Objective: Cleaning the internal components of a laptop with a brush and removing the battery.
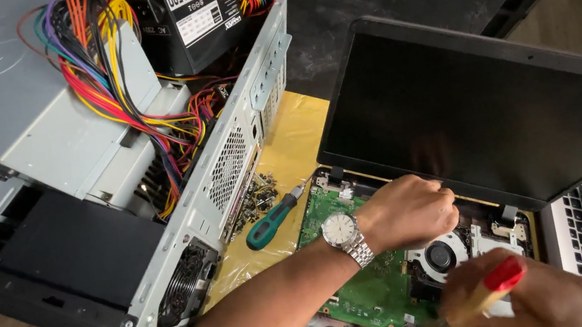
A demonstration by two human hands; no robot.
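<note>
Laptop (391, 276), opened with its green board bare, lies under both hands: left hand (406, 210) curled closed at the hinge, right hand (540, 299) gripping a red-tipped screwdriver (491, 287).

Left hand (406, 210) fisted, wrist bent, right hand (540, 296) gripping, blurred

Glossy laptop screen (482, 112), metal watch (347, 236)

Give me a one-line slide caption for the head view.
Left hand rests on an opened laptop's green circuit board near its black screen; right hand holds a red-tipped tool.
</note>
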